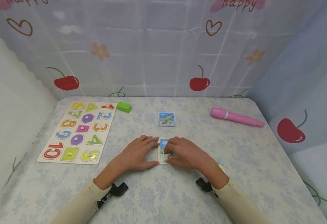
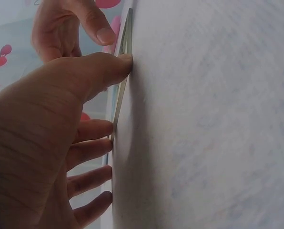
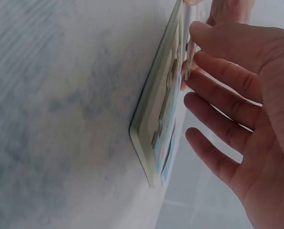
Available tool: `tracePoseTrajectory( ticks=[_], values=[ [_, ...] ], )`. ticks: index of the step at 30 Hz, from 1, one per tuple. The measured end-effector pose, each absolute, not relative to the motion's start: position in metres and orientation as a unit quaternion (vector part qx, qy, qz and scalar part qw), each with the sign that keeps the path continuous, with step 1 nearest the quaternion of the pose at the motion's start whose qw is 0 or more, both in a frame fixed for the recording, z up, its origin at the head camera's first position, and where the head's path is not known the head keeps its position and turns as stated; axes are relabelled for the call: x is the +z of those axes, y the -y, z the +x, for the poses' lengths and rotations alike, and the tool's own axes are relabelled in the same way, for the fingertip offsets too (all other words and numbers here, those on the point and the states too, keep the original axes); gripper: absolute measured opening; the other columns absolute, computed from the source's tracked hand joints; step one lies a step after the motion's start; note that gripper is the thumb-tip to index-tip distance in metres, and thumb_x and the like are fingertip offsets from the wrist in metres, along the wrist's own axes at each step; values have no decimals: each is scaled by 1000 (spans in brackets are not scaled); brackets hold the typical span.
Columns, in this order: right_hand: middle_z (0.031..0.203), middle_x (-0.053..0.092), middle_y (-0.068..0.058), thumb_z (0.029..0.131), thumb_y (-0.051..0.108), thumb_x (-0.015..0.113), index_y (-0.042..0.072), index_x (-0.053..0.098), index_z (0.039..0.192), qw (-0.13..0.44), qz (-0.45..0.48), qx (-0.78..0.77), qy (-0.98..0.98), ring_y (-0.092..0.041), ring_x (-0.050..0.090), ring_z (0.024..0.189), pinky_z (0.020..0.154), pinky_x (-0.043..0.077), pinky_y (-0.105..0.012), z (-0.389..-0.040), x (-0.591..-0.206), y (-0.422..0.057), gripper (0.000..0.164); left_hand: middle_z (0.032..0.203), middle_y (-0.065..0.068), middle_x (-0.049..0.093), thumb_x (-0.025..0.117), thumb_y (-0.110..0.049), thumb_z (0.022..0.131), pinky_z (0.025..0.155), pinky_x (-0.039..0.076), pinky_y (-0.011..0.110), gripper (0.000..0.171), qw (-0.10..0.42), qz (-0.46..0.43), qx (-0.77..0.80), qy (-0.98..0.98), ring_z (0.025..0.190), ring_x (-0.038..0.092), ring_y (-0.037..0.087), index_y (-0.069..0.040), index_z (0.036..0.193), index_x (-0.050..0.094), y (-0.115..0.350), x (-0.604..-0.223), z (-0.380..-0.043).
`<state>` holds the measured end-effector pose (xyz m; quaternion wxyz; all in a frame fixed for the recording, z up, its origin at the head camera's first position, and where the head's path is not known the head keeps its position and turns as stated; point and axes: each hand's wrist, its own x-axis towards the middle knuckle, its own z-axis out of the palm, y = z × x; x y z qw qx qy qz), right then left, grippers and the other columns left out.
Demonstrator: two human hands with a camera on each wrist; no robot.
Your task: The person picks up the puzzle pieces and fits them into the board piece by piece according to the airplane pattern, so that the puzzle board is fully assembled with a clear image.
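A small jigsaw tray (image 1: 161, 160) with a pale border and blue picture pieces lies flat in front of me. My right hand (image 1: 187, 153) is over its right part, thumb and fingertips pinching a thin puzzle piece (image 3: 190, 59), seen edge-on above the tray in the right wrist view. Part of the tray's bed shows bare there. Along the tray's left side, my left hand (image 1: 137, 153) rests with fingers loosely extended. Its thumb (image 2: 120, 67) touches the tray edge. The right hand covers much of the picture in the head view.
Beyond the tray lies a picture card (image 1: 167, 119) with a yellow airplane. A number-and-shape peg board (image 1: 76, 149) and a green block (image 1: 124, 107) are at left. A pink pen-shaped object (image 1: 237, 118) lies at right. A blue-and-yellow piece (image 1: 221, 166) peeks out beside the right wrist.
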<state>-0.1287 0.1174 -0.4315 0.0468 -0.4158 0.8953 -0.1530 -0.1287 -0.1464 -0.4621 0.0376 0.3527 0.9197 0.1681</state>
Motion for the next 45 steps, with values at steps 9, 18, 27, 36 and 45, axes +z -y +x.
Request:
tracePoseTrajectory(
  ticks=[9, 18, 27, 36, 45],
  values=[
    [117, 70, 2, 94, 23, 86, 17, 76, 111, 40, -435, -139, -889, -19, 64, 109, 92, 55, -40, -129, -436, -110, 20, 164, 6, 51, 77, -55, 96, 112, 49, 50, 73, 29, 358, 174, -917, 144, 50, 27, -11, 151, 62, 147, -463, -129],
    [115, 67, 2, 95, 27, 85, 19, 76, 109, 29, -434, -128, -891, -19, 64, 108, 91, 55, -40, -129, -439, -105, 18, 165, 7, 50, 77, -55, 96, 113, 48, 51, 72, 32, 358, 173, -917, 144, 50, 28, -11, 151, 61, 147, -463, -129],
    [116, 67, 2, 97, 27, 84, 19, 79, 110, 37, -419, -128, -898, -20, 64, 111, 93, 56, -42, -129, -441, -101, 17, 165, 6, 50, 77, -55, 96, 113, 48, 51, 73, 33, 357, 170, -918, 144, 50, 28, -11, 152, 61, 147, -463, -129],
    [114, 70, 4, 96, 29, 84, 19, 81, 112, 23, -422, -131, -897, -17, 65, 105, 90, 56, -36, -128, -434, -111, 19, 165, 6, 50, 77, -55, 96, 113, 48, 51, 72, 36, 354, 171, -919, 145, 49, 28, -11, 151, 62, 147, -463, -128],
    [115, 70, 2, 96, 22, 85, 15, 80, 115, 37, -375, -174, -910, -18, 65, 108, 93, 57, -39, -126, -424, -140, 21, 165, 5, 49, 76, -56, 96, 113, 48, 51, 72, 33, 354, 162, -920, 145, 50, 28, -12, 151, 61, 147, -463, -129]
  ],
)
